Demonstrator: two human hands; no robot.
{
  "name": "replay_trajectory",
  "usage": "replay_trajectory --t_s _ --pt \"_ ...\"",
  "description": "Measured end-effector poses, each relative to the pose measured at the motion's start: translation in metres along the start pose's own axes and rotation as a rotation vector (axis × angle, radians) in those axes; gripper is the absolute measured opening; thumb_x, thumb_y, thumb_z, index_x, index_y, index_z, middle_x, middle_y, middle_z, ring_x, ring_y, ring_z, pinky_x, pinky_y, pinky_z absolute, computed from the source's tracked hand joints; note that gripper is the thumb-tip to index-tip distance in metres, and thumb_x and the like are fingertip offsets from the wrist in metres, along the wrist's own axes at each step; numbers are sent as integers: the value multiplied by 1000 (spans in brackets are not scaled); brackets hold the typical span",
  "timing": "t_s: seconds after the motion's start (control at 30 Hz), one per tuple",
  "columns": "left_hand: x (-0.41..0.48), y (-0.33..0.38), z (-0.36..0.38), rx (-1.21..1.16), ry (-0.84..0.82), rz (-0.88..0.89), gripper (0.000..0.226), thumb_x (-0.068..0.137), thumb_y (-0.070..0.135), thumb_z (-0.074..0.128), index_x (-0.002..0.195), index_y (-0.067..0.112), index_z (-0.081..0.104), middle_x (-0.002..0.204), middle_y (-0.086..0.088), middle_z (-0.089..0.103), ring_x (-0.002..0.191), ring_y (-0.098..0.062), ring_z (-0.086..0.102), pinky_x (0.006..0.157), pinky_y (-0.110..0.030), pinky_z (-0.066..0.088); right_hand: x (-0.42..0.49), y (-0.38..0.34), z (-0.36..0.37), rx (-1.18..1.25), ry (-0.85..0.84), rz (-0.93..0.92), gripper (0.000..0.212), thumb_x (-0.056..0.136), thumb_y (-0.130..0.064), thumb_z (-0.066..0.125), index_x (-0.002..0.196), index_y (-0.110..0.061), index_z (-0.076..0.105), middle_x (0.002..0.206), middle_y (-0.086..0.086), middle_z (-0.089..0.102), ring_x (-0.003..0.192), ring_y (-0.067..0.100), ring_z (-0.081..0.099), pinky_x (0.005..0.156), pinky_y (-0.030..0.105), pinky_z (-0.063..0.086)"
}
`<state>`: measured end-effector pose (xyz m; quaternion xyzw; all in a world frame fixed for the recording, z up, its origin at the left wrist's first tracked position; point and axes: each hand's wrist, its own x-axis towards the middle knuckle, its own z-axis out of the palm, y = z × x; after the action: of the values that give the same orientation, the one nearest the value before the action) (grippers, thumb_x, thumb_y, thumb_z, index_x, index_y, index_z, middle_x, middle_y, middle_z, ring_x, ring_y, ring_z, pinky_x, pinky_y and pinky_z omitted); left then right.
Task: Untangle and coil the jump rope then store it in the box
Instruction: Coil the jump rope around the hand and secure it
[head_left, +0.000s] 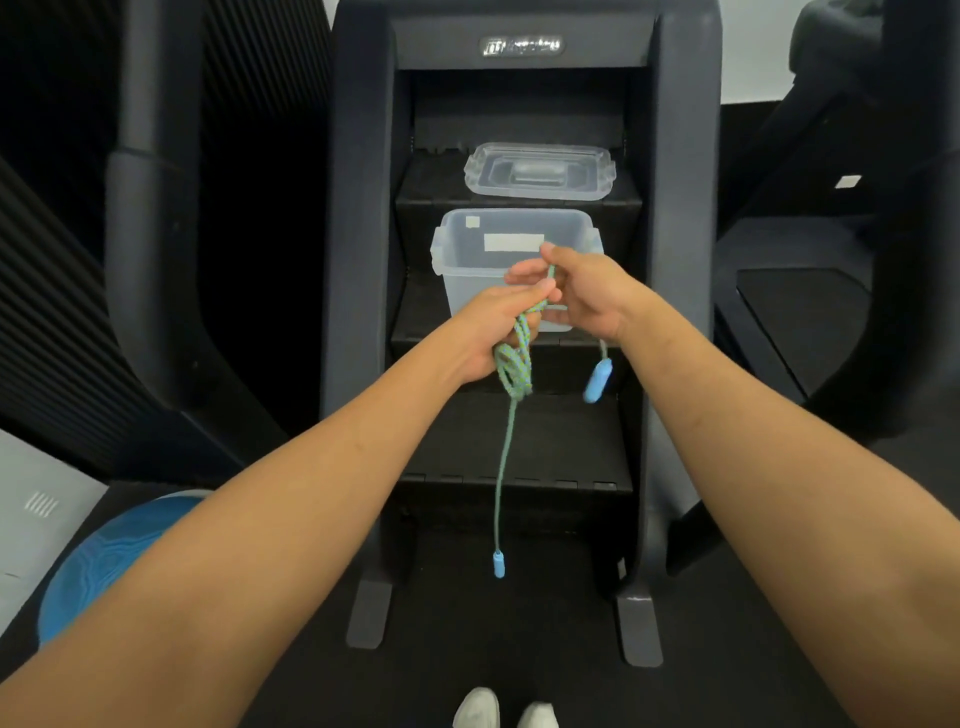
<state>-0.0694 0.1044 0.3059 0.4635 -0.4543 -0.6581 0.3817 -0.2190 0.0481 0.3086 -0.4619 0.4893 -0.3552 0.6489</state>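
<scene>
At the lower left a blue round cushion (119, 561) lies on the dark floor. Toward the middle, the left hand (493, 332) curls its fingers round a bundle of loops of the green jump rope (514, 366). One strand hangs straight down from the bundle to a blue handle (498, 564) above the floor. Behind the hands, the clear box (462, 260) stands open on a step of the dark stair machine (363, 208), its lid (540, 169) lying on the step above. The right hand (589, 299) pinches a rope strand just beside the left fingertips, and the second blue handle (597, 381) dangles below its wrist.
</scene>
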Motion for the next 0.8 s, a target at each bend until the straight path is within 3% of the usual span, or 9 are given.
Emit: replay_trajectory --t_s 0.07,0.2,0.27,0.33,0.4,0.5,0.6,0.7,0.8 --pt "2 -3 -3 -16 -63 -16 25 105 35 58 87 19 66 54 8 34 44 -6 22 45 -21 23 4 -6 -9 -38 81 -21 47 109 -37 40 97 -11 77 110 6 78 106 17 74 85 33 55" --pt "-1 6 -6 -24 -136 -58 25 105 37 57 87 20 62 56 9 34 46 -6 23 42 -19 27 4 -18 -15 -35 183 -37 49 109 -37 37 97 -12 77 108 4 79 109 17 73 98 37 54" --pt "-2 9 -6 -13 -122 -42 27 105 37 55 86 20 62 57 9 34 45 -6 24 42 -19 26 4 -18 -8 35 210 -22 52 110 -40 35 99 -11 77 111 5 78 109 20 73 91 37 56" --pt "-2 12 -3 -42 -90 -23 28 106 38 55 85 20 61 56 8 36 44 -5 29 42 -19 28 3 -12 -1 35 122 42 62 106 -56 35 106 -10 77 111 5 78 101 22 72 85 39 58" --pt "-5 17 2 -102 -84 -19 28 107 35 52 87 18 59 51 10 46 42 -4 44 45 -20 39 -1 -6 4 -12 -70 114 73 96 -73 40 113 -9 73 99 6 76 97 25 72 94 45 58" --pt "-6 20 5 -133 -62 -3 26 109 29 48 88 14 56 45 9 48 41 -4 51 40 -19 42 -8 -2 7 -10 -245 85 61 101 -60 45 121 -7 69 101 12 71 97 27 69 99 47 55" --pt "1 15 5 -163 -34 -4 25 108 33 52 89 18 58 51 7 36 48 -6 38 35 -18 29 -9 -10 7 -103 -143 -46 48 108 -44 41 110 -12 77 103 6 76 90 17 69 91 40 54" --pt "2 13 7 -201 -71 -37 28 108 38 49 87 22 57 63 8 45 54 -5 38 37 -16 27 -6 -20 2 -151 -11 -115 49 109 -41 40 100 -12 77 110 4 79 88 15 72 93 39 53" --pt "-1 17 8 -208 -119 -47 29 108 38 48 85 24 57 69 10 56 53 -3 44 39 -14 28 -2 -30 -9 -152 74 -133 51 108 -43 39 97 -11 77 111 6 79 113 31 71 97 39 54"
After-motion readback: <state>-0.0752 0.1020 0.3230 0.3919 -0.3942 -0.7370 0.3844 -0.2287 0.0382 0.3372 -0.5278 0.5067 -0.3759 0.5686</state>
